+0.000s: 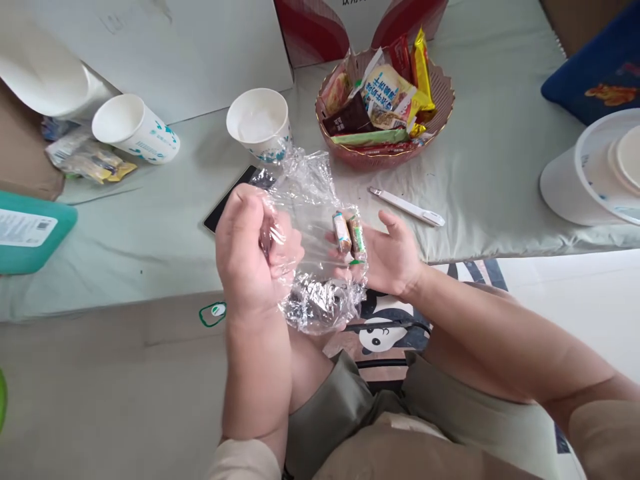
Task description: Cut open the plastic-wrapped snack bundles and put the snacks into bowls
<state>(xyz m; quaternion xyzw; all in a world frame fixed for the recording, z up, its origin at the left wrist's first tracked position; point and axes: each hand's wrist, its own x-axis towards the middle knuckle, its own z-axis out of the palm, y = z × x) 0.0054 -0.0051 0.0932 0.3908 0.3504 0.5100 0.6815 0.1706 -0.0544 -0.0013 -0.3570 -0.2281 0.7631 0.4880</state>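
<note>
My left hand (255, 247) is closed in a fist around one side of a clear plastic bag (313, 193). Two small wrapped candies, one whitish candy (342, 232) and one green-and-brown candy (357, 237), show at the bag's right side. My right hand (393, 257) is open, palm up with the thumb spread, its fingers reaching behind the bag and the candies. Whether the candies lie inside the bag or on the fingers, I cannot tell. Partly behind my left hand lies a dark flat phone-like object (227, 203).
A paper cup (260, 123) stands behind the bag, and another cup (135, 130) leans further left. A pink basket (385, 157) holds several packaged snacks. A white utility knife (407, 207) lies right of the bag. A white bucket (565, 180) is at the right, a teal container (35, 230) at the left.
</note>
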